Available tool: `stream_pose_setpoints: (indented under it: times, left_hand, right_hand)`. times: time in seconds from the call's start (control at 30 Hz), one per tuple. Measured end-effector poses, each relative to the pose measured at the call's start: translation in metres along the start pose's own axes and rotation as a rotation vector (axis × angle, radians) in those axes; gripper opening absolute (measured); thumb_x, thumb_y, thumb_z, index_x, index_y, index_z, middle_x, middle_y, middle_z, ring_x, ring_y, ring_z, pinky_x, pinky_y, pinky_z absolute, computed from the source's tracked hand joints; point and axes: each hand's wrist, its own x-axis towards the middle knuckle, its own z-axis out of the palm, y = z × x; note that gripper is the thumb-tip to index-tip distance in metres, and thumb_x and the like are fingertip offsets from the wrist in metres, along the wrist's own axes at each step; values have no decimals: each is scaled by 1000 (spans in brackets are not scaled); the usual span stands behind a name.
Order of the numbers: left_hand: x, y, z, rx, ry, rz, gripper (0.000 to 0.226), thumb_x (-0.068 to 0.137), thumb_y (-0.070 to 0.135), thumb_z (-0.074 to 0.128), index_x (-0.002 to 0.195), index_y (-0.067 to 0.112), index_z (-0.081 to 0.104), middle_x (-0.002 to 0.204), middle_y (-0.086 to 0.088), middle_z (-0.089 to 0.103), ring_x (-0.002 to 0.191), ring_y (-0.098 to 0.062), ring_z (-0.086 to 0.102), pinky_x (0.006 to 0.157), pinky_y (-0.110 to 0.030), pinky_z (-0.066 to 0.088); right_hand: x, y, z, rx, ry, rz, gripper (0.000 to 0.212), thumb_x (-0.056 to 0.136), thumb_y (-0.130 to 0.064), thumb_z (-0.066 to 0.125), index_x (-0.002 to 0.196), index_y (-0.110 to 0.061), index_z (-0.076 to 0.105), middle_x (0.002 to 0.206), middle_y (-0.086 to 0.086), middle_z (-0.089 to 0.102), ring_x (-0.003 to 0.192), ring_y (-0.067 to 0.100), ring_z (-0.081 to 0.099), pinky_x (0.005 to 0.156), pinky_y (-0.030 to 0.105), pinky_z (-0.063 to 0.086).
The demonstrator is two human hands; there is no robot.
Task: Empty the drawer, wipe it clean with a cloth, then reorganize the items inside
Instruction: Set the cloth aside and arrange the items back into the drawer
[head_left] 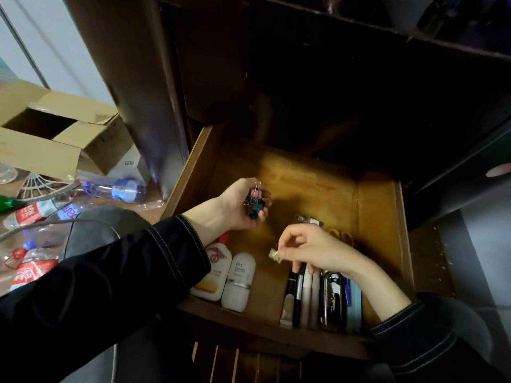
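Note:
The wooden drawer [378,217] stands pulled open below me. My left hand [235,205] hovers over its left part, palm up, cupping a bunch of binder clips [255,201], pink and dark ones. My right hand [312,248] is over the drawer's middle and pinches a small gold binder clip [275,255] between thumb and fingers. Two white bottles [237,280] lie at the drawer's front left. A row of pens and brushes [300,297] and a black case [333,302] lie at the front right, under my right wrist. Yellow-handled scissors [344,236] lie behind that hand.
A small wrapped item [308,219] lies mid-drawer. The dark cabinet [304,78] overhangs the drawer's back. On the floor to the left are an open cardboard box [55,134], several plastic bottles [119,189] and a white fan grille [41,183]. My knee [102,230] is beside the drawer.

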Motion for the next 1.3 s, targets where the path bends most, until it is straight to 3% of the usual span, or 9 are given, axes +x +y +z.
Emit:
stream_pose_setpoints:
  times: [0.13,0.23,0.63,0.8,0.9,1.0,1.13,1.2,1.3]
  left_hand:
    - [3,-7,4,28,-19,-26,26,94,30,47,78,12,57,74,-8,59,57,-17,50,44,-19,40]
    - [3,-11,8,60,-60,-40,27,95,30,45,77,13,57,75,-7,57,59,-16,49,45,-19,40]
    - [-4,-13,14,102,-60,-31,25,96,27,44,80,12,57,76,-6,56,62,-15,48,44,-17,40]
    - [-2,-15,13,112,-40,-35,24,96,27,47,81,12,59,76,-7,57,61,-16,49,44,-17,41]
    - [0,-16,12,140,-24,-39,25,95,28,48,79,13,59,73,-5,57,58,-15,49,44,-17,40]
    - [1,-17,12,163,-13,-34,23,94,28,51,77,14,59,73,-4,58,59,-15,49,45,-18,40]
    - [0,-20,14,196,-15,-33,20,95,29,52,82,15,58,75,-4,58,58,-13,48,44,-18,39]
    - [0,-22,16,228,-36,-26,20,97,30,50,86,15,58,75,-3,58,58,-13,48,44,-19,38]
    - [-1,-25,21,256,-77,-19,26,101,33,44,88,15,58,70,-2,57,58,-12,48,46,-19,37]
  right_hand:
    - [13,4,26,-294,-102,-38,9,84,-25,77,86,-17,74,83,-3,71,68,4,59,62,31,48]
    - [20,7,43,-393,-156,10,12,82,-23,73,80,-12,75,78,10,70,62,8,53,59,35,44]
    - [21,11,58,-429,-276,16,19,86,-14,69,78,4,71,77,24,67,60,19,48,58,35,38]
    - [20,11,58,-382,-313,14,31,90,-30,73,87,1,73,80,25,67,63,21,51,60,37,40]
    - [21,7,43,-374,-181,36,30,94,-32,66,79,-7,72,58,2,65,49,6,53,56,30,43]
    - [22,2,22,-390,181,45,33,97,-34,60,72,-15,69,57,1,67,45,5,53,56,32,47]
    - [16,-3,5,-244,631,-40,21,97,-37,59,86,-24,71,74,-8,69,73,6,65,74,36,56]
    - [14,-8,6,-121,693,-140,10,95,-33,62,94,-28,70,85,-14,70,86,3,66,77,35,58]
    - [12,-13,10,-19,700,-252,5,93,-32,64,97,-30,67,84,-10,69,81,9,68,72,42,59]
